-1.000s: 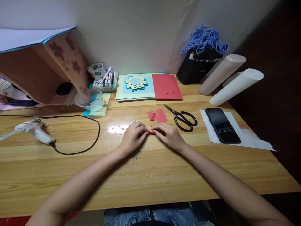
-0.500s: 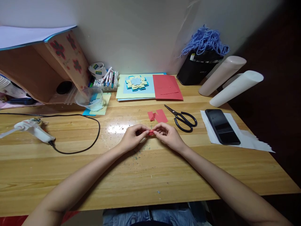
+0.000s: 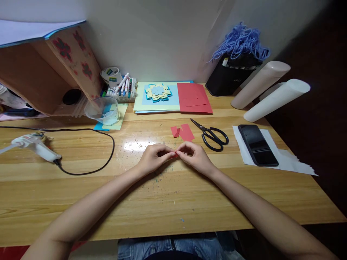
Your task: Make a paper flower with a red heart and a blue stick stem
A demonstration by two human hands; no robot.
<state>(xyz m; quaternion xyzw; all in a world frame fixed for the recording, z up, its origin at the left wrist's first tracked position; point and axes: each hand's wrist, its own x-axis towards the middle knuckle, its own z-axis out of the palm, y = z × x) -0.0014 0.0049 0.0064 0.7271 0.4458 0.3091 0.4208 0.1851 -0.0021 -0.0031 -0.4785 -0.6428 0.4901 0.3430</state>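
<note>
Between my fingertips, low over the table, is a small piece of red paper (image 3: 175,155), mostly covered by the fingers. My left hand (image 3: 155,157) pinches it from the left, thumb in front. From the right, my right hand (image 3: 195,156) pinches the same piece, its fingertips nearly touching the left ones. Just beyond the hands lie red paper scraps (image 3: 187,132), some small and one larger. Black-handled scissors (image 3: 213,136) rest to their right, blades pointing away to the left.
A glue gun (image 3: 36,146) with its looping cord lies at left. Behind stand a clear plastic bowl (image 3: 101,112), markers (image 3: 124,86) and a cardboard box (image 3: 73,72). Layered paper flowers (image 3: 158,92) sit on coloured sheets beside red paper (image 3: 193,97). A phone (image 3: 258,145) lies at right.
My fingertips have drawn closer together over the red paper, so less of it shows. The camera view has shifted slightly; the scissors and scraps stay where they lay.
</note>
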